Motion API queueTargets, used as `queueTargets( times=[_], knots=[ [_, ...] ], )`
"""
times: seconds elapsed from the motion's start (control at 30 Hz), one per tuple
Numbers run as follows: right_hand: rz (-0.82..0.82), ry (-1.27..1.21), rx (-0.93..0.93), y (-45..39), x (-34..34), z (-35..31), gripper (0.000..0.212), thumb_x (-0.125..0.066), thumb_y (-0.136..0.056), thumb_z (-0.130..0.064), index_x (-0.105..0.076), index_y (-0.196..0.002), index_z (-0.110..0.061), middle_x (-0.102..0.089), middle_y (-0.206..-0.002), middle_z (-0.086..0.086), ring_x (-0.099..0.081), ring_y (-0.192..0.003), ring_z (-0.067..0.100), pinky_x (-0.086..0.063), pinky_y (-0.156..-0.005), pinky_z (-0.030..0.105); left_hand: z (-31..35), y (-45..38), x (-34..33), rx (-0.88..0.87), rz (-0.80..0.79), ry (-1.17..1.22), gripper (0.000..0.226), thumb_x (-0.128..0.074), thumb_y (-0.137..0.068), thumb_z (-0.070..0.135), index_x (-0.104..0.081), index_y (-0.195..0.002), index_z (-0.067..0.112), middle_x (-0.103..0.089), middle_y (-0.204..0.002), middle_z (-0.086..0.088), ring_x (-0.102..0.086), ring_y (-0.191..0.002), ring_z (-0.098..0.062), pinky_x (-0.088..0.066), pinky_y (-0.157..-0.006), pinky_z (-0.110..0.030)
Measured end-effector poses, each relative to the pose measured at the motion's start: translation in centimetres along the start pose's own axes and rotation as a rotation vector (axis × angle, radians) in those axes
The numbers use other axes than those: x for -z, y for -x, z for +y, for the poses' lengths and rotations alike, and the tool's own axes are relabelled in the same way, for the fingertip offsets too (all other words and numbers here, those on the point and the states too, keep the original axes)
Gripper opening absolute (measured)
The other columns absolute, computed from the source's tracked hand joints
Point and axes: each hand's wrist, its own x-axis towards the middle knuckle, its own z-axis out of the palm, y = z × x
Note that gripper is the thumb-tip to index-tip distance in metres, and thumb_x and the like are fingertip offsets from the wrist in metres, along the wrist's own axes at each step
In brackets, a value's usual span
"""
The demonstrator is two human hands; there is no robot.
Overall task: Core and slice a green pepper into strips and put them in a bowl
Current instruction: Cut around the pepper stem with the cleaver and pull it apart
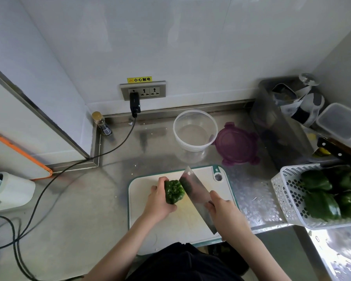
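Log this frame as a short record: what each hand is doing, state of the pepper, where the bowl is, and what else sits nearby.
left hand: grips the green pepper on the cutting board
right hand: holds the cleaver, blade against the pepper
pepper state: looks whole, no strips visible
bowl: clear, empty, on the counter beyond the board
lid: purple, beside the bowl
basket: white, holds more peppers, right of the board

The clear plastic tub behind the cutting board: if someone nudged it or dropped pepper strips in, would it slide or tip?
The clear plastic tub looks thin-walled and empty, so it is probably light and might skid on the smooth steel counter. It is tall, but wide at the rim, so tipping seems less likely than sliding. Its purple lid lies off beside it.
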Motion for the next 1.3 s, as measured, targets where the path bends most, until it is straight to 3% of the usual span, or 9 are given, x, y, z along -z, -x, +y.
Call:
queueTargets(
  times=[0.33, 0.43, 0.57, 0.73, 0.87, 1.0, 1.07, 1.17, 1.3],
  knots=[
    [-0.028, -0.011, 0.015, -0.5, -0.8, 0.3, 0.016, -0.032, -0.101, -0.028, -0.03, -0.088, -0.018, -0.049, -0.069, 0.001, -0.049, -0.063, 0.028, -0.03, -0.047, 0.031, -0.1, -0.2, -0.2, 0.01, 0.01, 0.032, 0.071, -0.072, -0.062, 0.009, -0.032, -0.115, 0.031, -0.041, -0.101, -0.005, -0.047, -0.095, -0.029, -0.047, -0.081, -0.038],
    [-0.047, -0.013, 0.028, -0.9, -0.6, 0.3, 0.017, -0.032, -0.101, -0.028, -0.031, -0.088, -0.017, -0.044, -0.063, -0.002, -0.052, -0.06, 0.028, -0.037, -0.047, 0.031, -0.1, -0.3, -0.2, 0.022, 0.028, 0.053, 0.069, -0.073, -0.06, 0.008, -0.034, -0.113, 0.029, -0.044, -0.101, -0.006, -0.047, -0.095, -0.028, -0.044, -0.075, -0.032],
    [-0.108, -0.064, 0.019, -1.9, 0.3, 0.2, 0.018, -0.031, -0.1, -0.027, -0.033, -0.086, -0.016, -0.051, -0.07, 0.004, -0.052, -0.046, 0.025, -0.048, -0.038, 0.032, -0.1, -0.8, -0.1, 0.059, 0.058, 0.095, 0.068, -0.074, -0.057, 0.004, -0.035, -0.106, 0.032, -0.05, -0.1, -0.008, -0.049, -0.094, -0.025, -0.038, -0.063, -0.027],
    [-0.172, -0.099, 0.066, -3.1, 1.3, 0.9, 0.018, -0.032, -0.1, -0.024, -0.036, -0.085, -0.015, -0.051, -0.071, 0.004, -0.049, -0.032, 0.018, -0.033, -0.029, 0.022, -0.4, -1.4, -0.2, 0.083, 0.078, 0.109, 0.067, -0.075, -0.055, 0.006, -0.036, -0.104, 0.032, -0.055, -0.098, -0.006, -0.053, -0.093, -0.024, -0.038, -0.06, -0.026],
    [-0.186, -0.111, 0.089, -3.5, 1.4, 1.1, 0.018, -0.035, -0.099, -0.027, -0.036, -0.085, -0.016, -0.049, -0.067, 0.007, -0.048, -0.027, 0.018, -0.035, -0.03, 0.027, -0.9, -1.4, -0.4, 0.076, 0.098, 0.103, 0.065, -0.072, -0.055, 0.012, -0.033, -0.1, 0.039, -0.057, -0.098, -0.005, -0.056, -0.088, -0.022, -0.038, -0.058, -0.022],
    [-0.186, -0.153, 0.099, -3.7, 1.0, 1.3, 0.015, -0.037, -0.095, -0.025, -0.037, -0.082, -0.019, -0.056, -0.064, 0.016, -0.056, -0.032, 0.024, -0.038, -0.03, 0.027, -0.9, -1.8, 0.0, 0.004, 0.073, 0.01, 0.066, -0.074, -0.054, 0.022, -0.035, -0.104, 0.039, -0.057, -0.098, -0.001, -0.059, -0.085, -0.019, -0.051, -0.069, -0.03],
    [-0.193, -0.226, 0.125, -4.1, 0.7, 1.6, 0.002, -0.042, -0.095, -0.023, -0.04, -0.094, -0.022, -0.06, -0.069, 0.022, -0.059, -0.037, 0.03, -0.041, -0.031, 0.029, -1.6, -2.1, 0.2, -0.053, 0.078, 0.004, 0.069, -0.074, -0.05, 0.026, -0.035, -0.105, 0.042, -0.057, -0.097, 0.001, -0.059, -0.086, -0.017, -0.052, -0.072, -0.031],
    [-0.198, -0.299, 0.19, -4.7, -0.6, 2.4, 0.021, -0.046, -0.096, -0.021, -0.033, -0.108, -0.032, -0.061, -0.076, 0.023, -0.06, -0.039, 0.032, -0.047, -0.034, 0.032, -3.0, -2.9, 0.2, -0.16, 0.129, 0.034, 0.075, -0.072, -0.051, 0.022, -0.036, -0.113, 0.043, -0.057, -0.101, 0.003, -0.057, -0.091, -0.013, -0.05, -0.072, -0.027],
    [-0.111, -0.318, 0.176, -5.6, -3.3, 3.0, 0.018, -0.048, -0.095, -0.019, -0.033, -0.099, -0.028, -0.063, -0.069, 0.017, -0.063, -0.041, 0.034, -0.045, -0.034, 0.032, -4.6, -4.2, -0.5, -0.342, 0.273, 0.022, 0.081, -0.076, -0.055, 0.021, -0.038, -0.123, 0.042, -0.056, -0.107, 0.009, -0.055, -0.098, -0.011, -0.048, -0.08, -0.026]
  ],
)
